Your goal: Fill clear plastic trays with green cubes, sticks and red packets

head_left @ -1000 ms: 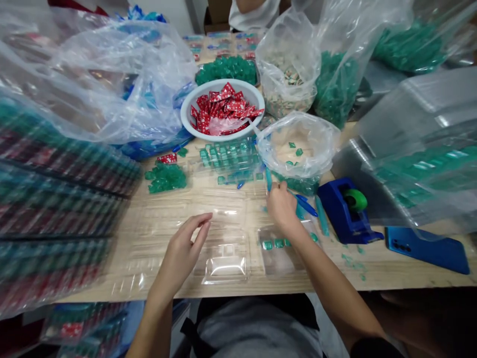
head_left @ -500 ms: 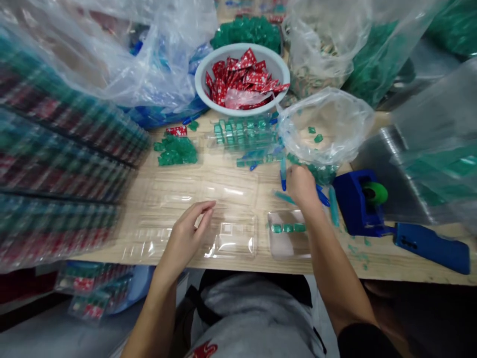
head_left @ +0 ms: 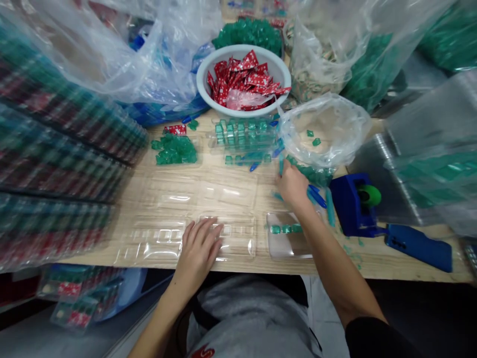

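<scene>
Fingers (head_left: 201,232) of the left hand (head_left: 198,251) splay over an unfilled clear tray (head_left: 240,247), the right hand (head_left: 293,186) curls by a turquoise strip (head_left: 281,163), grip hidden, and one row of green cubes (head_left: 286,228) shows in the shallow case (head_left: 283,246)!

Looked forward and down from head height, tipped steeply enough to catch the grey shirt (head_left: 242,320) along the bottom. Faced the wooden table (head_left: 266,186) from close above, covering the left hand (head_left: 200,244), the right hand (head_left: 293,185) and, farther off, the pale bowl (head_left: 203,84).

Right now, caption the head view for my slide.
Left hand over a clear plastic tray, right hand near blue pieces, red packets in a pale bowl.
</scene>
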`<state>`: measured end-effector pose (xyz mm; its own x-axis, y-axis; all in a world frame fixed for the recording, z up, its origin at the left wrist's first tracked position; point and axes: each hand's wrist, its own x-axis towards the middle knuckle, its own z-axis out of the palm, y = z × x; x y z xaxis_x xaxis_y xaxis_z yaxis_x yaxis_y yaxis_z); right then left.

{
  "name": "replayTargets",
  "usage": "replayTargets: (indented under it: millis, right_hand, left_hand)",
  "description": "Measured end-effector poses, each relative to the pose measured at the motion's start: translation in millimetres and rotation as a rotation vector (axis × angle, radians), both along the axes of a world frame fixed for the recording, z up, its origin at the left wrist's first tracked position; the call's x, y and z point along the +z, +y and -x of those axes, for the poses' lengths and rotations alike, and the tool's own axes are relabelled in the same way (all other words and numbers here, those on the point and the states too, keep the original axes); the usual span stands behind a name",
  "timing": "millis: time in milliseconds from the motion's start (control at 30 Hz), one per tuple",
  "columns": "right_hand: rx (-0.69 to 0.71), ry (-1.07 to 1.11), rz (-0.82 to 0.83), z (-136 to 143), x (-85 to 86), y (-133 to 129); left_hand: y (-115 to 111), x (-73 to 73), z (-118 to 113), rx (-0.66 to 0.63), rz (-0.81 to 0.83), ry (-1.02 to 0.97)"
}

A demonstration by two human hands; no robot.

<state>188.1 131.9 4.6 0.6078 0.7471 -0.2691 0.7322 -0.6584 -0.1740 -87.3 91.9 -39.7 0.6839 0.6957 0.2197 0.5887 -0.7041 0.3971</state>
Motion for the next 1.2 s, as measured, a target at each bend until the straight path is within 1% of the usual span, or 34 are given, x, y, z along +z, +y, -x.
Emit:
replayTargets:
  millis: [67, 133, 200, 233, 333, 367, 400, 433, 500, 533, 567, 600, 700, 767, 867, 967, 1033, 1100, 1133, 1200]
  right_hand:
    - [-0.031, -0.03, -0.036, -1.0, 6.3, -5.7]
    - [-0.064, -0.073, -0.071, -5.3, 15.4, -18.8]
    - [-0.092, -0.036, -0.179, -9.2, 25.3, -37.6]
    - [-0.098, 0.035, -0.269, -9.4, 30.2, -47.8]
    - [-0.039, 0.401, -0.579, 1.0, 44.7, -72.9]
    - [-0.006, 0.517, -0.643, 7.9, 49.8, -78.2]
    - [0.025, 0.61, -0.69, 15.6, 55.2, -81.8]
    - [0.051, 0.683, -0.725, 23.3, 60.8, -84.1]
    - [0.083, 0.782, -0.781, 36.4, 72.2, -86.4]
    - [0.098, 0.817, -0.806, 40.7, 77.7, -87.3]
    - [0.112, 0.85, -0.833, 43.5, 82.7, -88.2]
    - [0.123, 0.884, -0.859, 44.8, 87.1, -89.5]
    - [0.151, 1.0, -0.926, 43.9, 96.4, -94.5]
    - [0.16, 1.086, -0.959, 42.8, 99.3, -97.4]
    - [0.152, 1.175, -0.984, 43.4, 100.1, -99.2]
    - [0.129, 1.244, -1.002, 45.5, 97.5, -97.9]
    - [0.094, 1.289, -1.032, 46.5, 93.2, -94.8]
    - [0.04, 1.336, -1.07, 46.8, 86.5, -89.3]
    - [0.007, 1.36, -1.086, 46.7, 82.4, -85.4]
    - [-0.057, 1.394, -1.097, 46.6, 73.9, -75.9]
  left_hand:
    - [1.9, -0.8, 0.7, -0.011, -0.032, -0.008]
    - [4.0, 1.4, 1.2, -0.015, -0.041, -0.031]
    - [5.8, 7.8, -0.8, -0.015, -0.031, -0.09]
    - [6.4, 12.9, -3.6, -0.014, -0.004, -0.13]
    - [8.9, 36.5, -21.8, 0.037, 0.136, -0.266]
    - [10.7, 46.3, -30.5, 0.058, 0.139, -0.314]
    - [13.3, 56.6, -39.5, 0.067, 0.089, -0.356]
    - [16.8, 67.0, -48.2, 0.057, -0.012, -0.385]
    - [25.7, 86.6, -62.0, -0.031, -0.246, -0.404]
    - [30.1, 95.3, -66.2, -0.082, -0.325, -0.398]
    - [34.0, 103.0, -68.5, -0.121, -0.366, -0.393]
    - [36.9, 109.8, -69.2, -0.147, -0.371, -0.396]
    - [38.3, 124.2, -65.4, -0.176, -0.309, -0.42]
    - [34.8, 129.9, -62.0, -0.187, -0.264, -0.433]
    - [28.4, 134.4, -59.3, -0.201, -0.21, -0.454]
    - [24.1, 134.3, -58.0, -0.226, -0.109, -0.467]
    - [22.8, 131.2, -56.9, -0.226, -0.013, -0.499]
    - [23.5, 125.7, -56.3, -0.172, 0.079, -0.568]
    - [24.8, 122.3, -56.6, -0.12, 0.13, -0.605]
    - [29.7, 115.3, -58.8, 0.027, 0.277, -0.672]
